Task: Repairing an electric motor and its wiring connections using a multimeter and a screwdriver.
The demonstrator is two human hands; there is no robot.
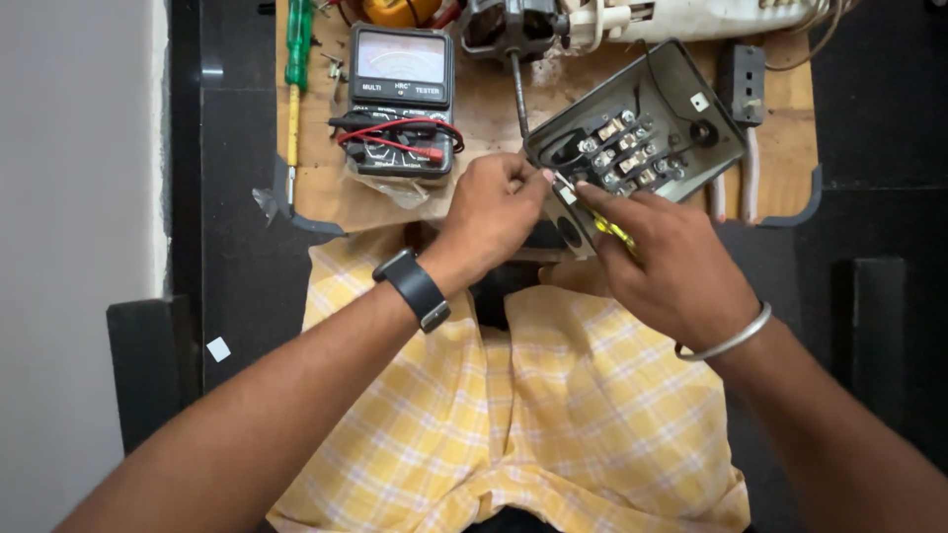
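Note:
A dark grey metal switch box [681, 99] lies open and tilted at the near edge of a wooden board [489, 118], showing rows of screw terminals [622, 148]. My left hand [494, 212], with a black watch on the wrist, pinches the box's near left corner with closed fingers. My right hand [671, 262], with a metal bangle, grips a yellow-handled screwdriver [612, 232]; its tip points at the terminals near the box's front edge. Most of the handle is hidden in the fist.
A black analog multimeter [400, 99] with red and black leads lies at the board's left. A green-handled screwdriver [296, 59] lies along the left edge. A motor with a shaft [513, 39] sits at the back, a small black block [743, 84] at the right. Yellow checked cloth covers my lap.

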